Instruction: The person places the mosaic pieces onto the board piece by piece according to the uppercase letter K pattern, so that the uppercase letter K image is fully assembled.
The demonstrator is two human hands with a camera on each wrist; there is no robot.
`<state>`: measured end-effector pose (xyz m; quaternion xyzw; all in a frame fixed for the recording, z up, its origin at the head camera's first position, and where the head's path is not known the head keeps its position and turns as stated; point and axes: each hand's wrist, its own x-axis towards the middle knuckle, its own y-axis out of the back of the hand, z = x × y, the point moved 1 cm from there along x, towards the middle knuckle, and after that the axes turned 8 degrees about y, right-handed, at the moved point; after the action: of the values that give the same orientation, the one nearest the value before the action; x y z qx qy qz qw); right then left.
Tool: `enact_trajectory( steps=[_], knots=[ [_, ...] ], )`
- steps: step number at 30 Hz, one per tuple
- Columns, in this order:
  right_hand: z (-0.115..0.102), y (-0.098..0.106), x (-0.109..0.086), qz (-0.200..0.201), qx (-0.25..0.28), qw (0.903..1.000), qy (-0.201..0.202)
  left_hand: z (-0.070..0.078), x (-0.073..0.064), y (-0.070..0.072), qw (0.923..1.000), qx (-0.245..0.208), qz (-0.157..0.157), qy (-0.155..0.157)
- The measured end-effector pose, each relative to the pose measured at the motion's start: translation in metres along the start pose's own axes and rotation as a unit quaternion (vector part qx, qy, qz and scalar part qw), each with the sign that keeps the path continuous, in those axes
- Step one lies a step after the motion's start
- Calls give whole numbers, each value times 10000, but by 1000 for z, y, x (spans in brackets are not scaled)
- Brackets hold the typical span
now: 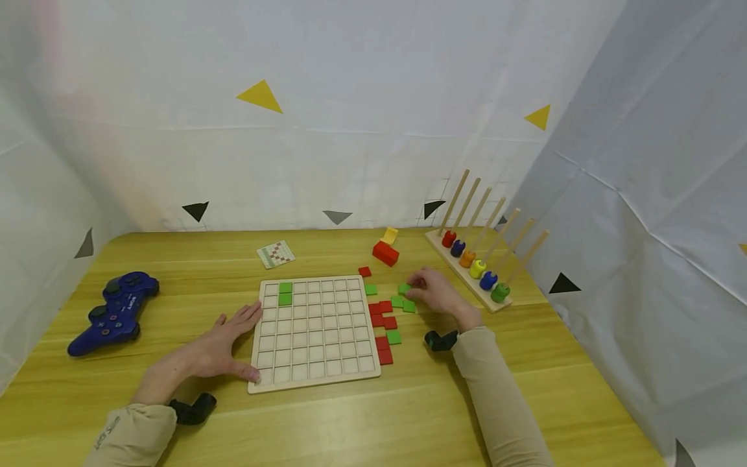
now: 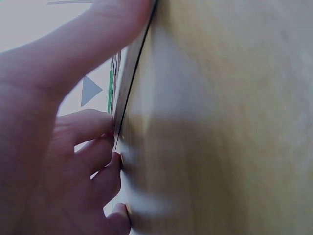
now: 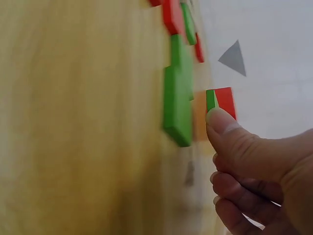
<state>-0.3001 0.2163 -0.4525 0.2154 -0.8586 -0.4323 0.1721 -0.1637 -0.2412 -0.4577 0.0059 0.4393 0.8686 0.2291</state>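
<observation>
The right hand [image 1: 439,293], in the head view, pinches a green tile [image 1: 403,289], which lies right of the grid board [image 1: 316,337]; the left hand [image 1: 214,349], fingers spread, is farther away. In the left wrist view, it touches the board's edge. In the right wrist view, the tile looks thin and seems above the tabletop [image 3: 78,117].

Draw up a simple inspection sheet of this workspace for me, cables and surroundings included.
Surface: wood-grained table.
Job's things: grid board with two green tiles in its far row area, near the left; loose red tiles and loose green tiles right of it.
Clutter: blue game controller, patterned card, red block, peg rack.
Hands: left hand touches the board's left side; right hand pinches a green tile.
Cables: nothing seen.
Surroundings: pale sheets with triangles.
</observation>
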Motion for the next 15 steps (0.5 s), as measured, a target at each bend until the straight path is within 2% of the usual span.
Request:
enact_trajectory(
  steps=[6, 15],
  knots=[
    [-4, 3, 3, 82, -131, 9999, 28, 2, 0, 0, 10000, -34, 1, -9],
    [-22, 8, 2, 77, -77, 9999, 72, 2, -1, 1, 10000, -55, -12, -11]
  ],
)
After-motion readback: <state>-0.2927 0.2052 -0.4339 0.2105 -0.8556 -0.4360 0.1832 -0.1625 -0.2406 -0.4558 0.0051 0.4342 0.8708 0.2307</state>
